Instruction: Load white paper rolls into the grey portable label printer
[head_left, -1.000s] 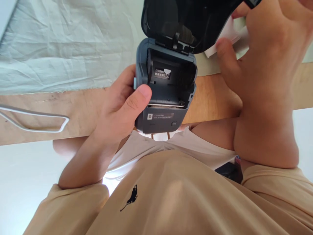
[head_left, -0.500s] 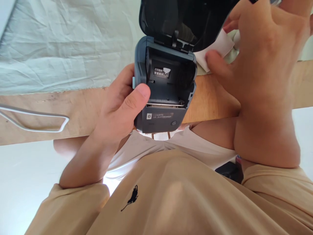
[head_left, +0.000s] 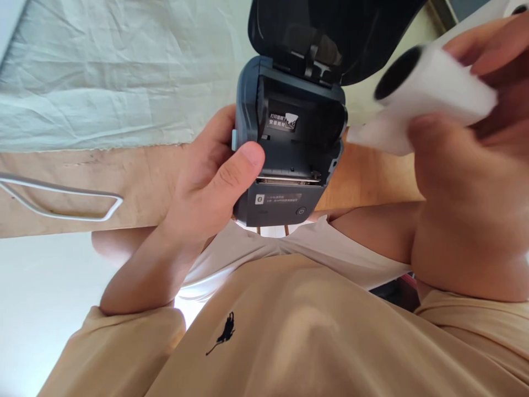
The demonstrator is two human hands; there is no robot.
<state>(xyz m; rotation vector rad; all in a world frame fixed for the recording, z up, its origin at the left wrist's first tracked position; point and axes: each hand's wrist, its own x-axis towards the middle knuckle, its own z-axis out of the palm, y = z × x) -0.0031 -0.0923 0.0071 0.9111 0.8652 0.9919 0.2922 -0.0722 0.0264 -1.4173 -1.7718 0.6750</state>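
Observation:
My left hand (head_left: 215, 176) is wrapped round the left side of a small dark label printer (head_left: 285, 201), its thumb on the front edge. The printer's black lid (head_left: 326, 33) stands raised, and its roll compartment (head_left: 285, 149) holds no roll. A power button and a small printed label show on its front face. To the right, my right hand (head_left: 467, 132) grips a white paper roll (head_left: 442, 82) with a dark hollow core. A loose end of the paper hangs toward the printer. The roll and fingers are slightly blurred.
A pale green cloth (head_left: 124, 71) covers the back left of the wooden table (head_left: 144, 176). A white cable (head_left: 78, 218) lies bent near the table's front edge at left. Another white cylindrical thing (head_left: 475, 22) is partly visible at the top right.
My right hand has lifted the paper roll, turning it so its core shows. The printer in my left hand has shifted slightly right, its lid still raised.

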